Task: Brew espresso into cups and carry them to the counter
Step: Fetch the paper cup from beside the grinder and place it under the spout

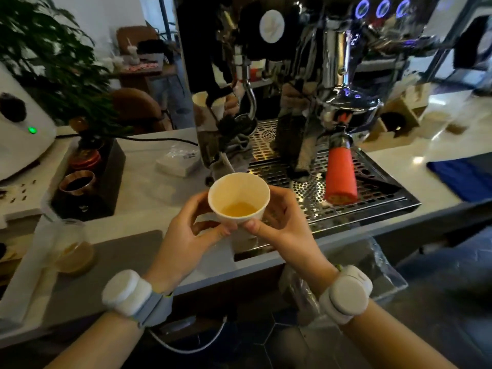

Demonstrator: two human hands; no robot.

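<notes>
A small white paper cup (238,190) with a shallow pool of pale amber liquid is held in the air, in front of the drip tray's near left corner. My left hand (191,230) grips it from the left and my right hand (282,225) from the right, thumbs meeting under its near side. Behind it stands the chrome espresso machine (314,83). Its portafilter with a red handle (340,174) is locked in and points toward me over the perforated drip tray (372,193).
A glass of light brown drink (72,249) stands on a grey mat (111,262) at the left. A dark knock box with copper cups (87,179), a plant (53,62) and a white appliance (21,129) crowd the left counter. A blue cloth (463,177) lies at right.
</notes>
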